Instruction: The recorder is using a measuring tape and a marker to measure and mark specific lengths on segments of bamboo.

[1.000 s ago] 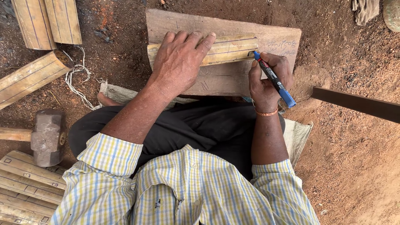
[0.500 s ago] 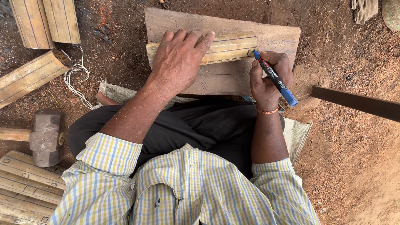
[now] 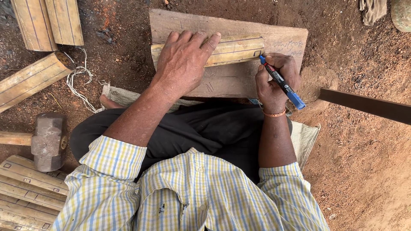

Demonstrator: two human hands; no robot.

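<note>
Bamboo strip (image 3: pixel 233 49) half-hidden under flat left hand (image 3: pixel 185 64); right hand (image 3: pixel 276 79) grips marker (image 3: pixel 281 81).

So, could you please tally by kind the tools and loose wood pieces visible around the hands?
Bamboo pieces: 4, one under the left hand at, others at
Plank: 1
Marker in right hand: 1
Hammer: 1
Total: 7

Your left hand (image 3: pixel 186 62) is lying flat on a split bamboo piece (image 3: pixel 233 49), pinning it to the wooden board (image 3: pixel 239 79) in front of your crossed legs. Your right hand (image 3: pixel 276 79) is gripping a blue marker (image 3: pixel 282 82), tip sitting at the bamboo's right end. A hammer (image 3: pixel 47 141) is lying on the dirt to your left, more bamboo pieces (image 3: pixel 47 25) lying around it.
</note>
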